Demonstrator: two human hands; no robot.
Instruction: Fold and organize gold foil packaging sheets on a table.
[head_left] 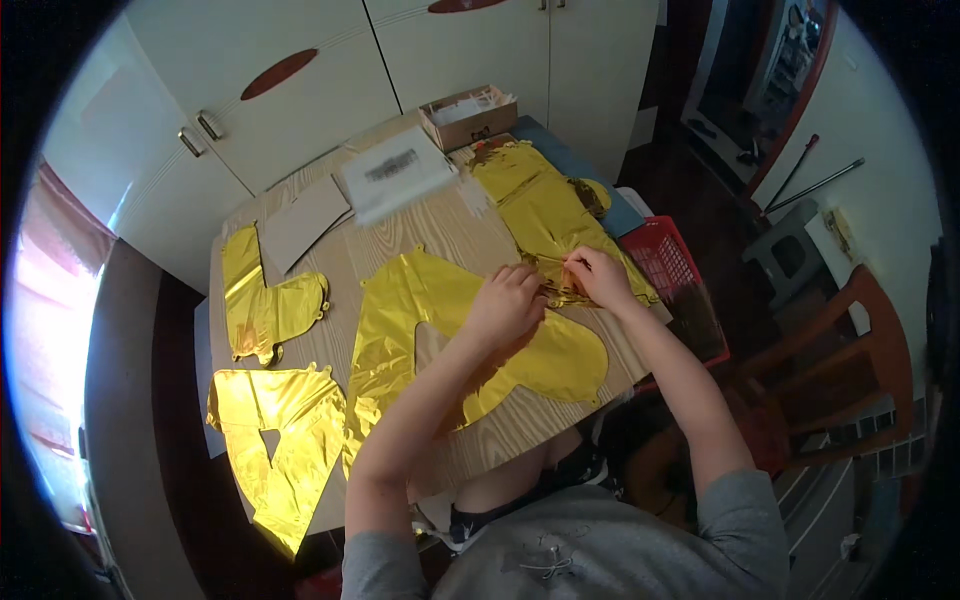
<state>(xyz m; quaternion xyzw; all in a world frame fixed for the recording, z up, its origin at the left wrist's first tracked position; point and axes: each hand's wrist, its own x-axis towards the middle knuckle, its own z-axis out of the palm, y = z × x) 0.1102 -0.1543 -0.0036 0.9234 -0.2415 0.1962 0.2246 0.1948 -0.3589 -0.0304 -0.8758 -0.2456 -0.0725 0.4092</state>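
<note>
Gold foil balloons spread flat over a wooden table (400, 240).

Both hands pinch a crumpled gold foil balloon (545, 215) at its near end: left hand (508, 303) and right hand (597, 275) closed on foil (fingertips blurred, so grip seems tight). A white flat package (395, 172) lies beyond; the open cardboard box (468, 117) holds pale items.

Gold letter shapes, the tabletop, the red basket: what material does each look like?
Gold letter shapes: thin metallised foil film, probably deflated balloons; mirror glare and fine creases. Both hands, left hand and right hand, pinch one.
Tabletop: pale wood or wood-look laminate, matte; printed-looking grain.
Red basket: likely moulded plastic; open lattice walls.
</note>
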